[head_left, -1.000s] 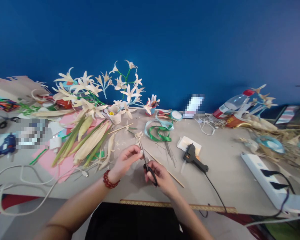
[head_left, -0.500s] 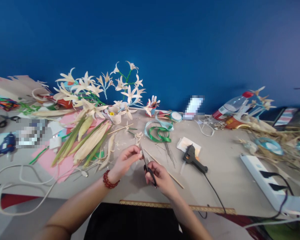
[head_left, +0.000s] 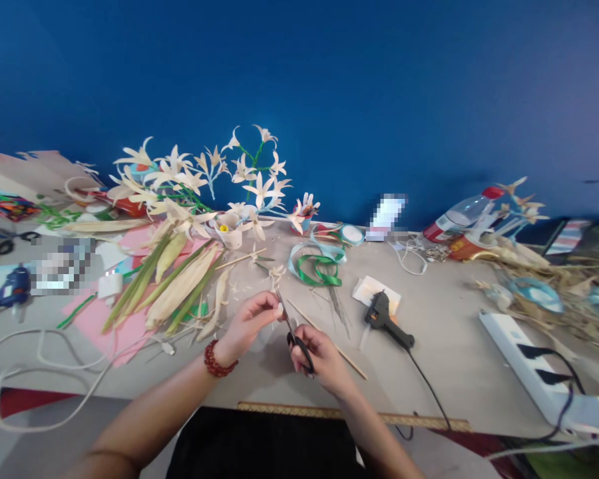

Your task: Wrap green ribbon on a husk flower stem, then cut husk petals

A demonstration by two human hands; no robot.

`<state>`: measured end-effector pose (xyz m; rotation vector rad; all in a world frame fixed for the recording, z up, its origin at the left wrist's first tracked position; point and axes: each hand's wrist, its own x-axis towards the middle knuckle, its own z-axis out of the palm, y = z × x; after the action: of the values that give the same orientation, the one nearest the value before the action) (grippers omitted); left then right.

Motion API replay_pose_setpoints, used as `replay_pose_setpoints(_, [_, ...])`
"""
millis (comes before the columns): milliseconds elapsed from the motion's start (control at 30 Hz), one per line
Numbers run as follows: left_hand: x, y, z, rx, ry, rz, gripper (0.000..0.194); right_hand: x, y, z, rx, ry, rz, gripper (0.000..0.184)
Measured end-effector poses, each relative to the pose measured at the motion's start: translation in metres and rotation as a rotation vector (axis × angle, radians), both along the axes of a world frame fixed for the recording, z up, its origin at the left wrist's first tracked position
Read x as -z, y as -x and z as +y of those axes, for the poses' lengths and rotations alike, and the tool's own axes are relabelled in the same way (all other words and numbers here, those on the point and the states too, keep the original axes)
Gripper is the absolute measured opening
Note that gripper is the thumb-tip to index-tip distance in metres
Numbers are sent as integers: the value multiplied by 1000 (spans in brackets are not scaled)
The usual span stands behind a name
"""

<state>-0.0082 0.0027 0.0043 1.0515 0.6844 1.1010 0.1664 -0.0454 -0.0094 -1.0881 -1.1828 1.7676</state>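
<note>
My right hand (head_left: 318, 354) grips black-handled scissors (head_left: 299, 351) by the finger loops, their blades pointing up and away from me. Close beside the blades, my left hand (head_left: 252, 326) is closed in a pinch, thumb against forefinger. A small pale bit shows at those fingertips, too small to name. A thin wooden stick (head_left: 349, 360) lies on the table under and beyond my right hand. Just past the blades are a little pale husk flower (head_left: 277, 273) and scattered scraps.
Corn husks (head_left: 180, 293) lie on pink paper at left, with husk flowers (head_left: 259, 189) standing behind. Green ribbon (head_left: 319, 269) and thin wires (head_left: 338, 309) lie ahead. A black glue gun (head_left: 387, 319) and a power strip (head_left: 519, 366) are at right; a white cable loops at left.
Both hands and the scissors stay almost in the same place, with only slight finger movement at the scissors. The whole view has shifted very slightly.
</note>
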Motion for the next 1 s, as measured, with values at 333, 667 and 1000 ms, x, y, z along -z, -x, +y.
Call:
replay_pose_setpoints(333, [-8,14,9,-142,2,249,13,12,-23,-2,36,-186,-502,33])
replay_pose_setpoints(667, [-21,40,37,-139,-244,889,12,-3,-29,-15,-207,-583,-1187,21])
replay_pose_setpoints(1000, [-6,-20,68,63,-701,1429,13,-2,-16,-17,-284,-651,-1316,28])
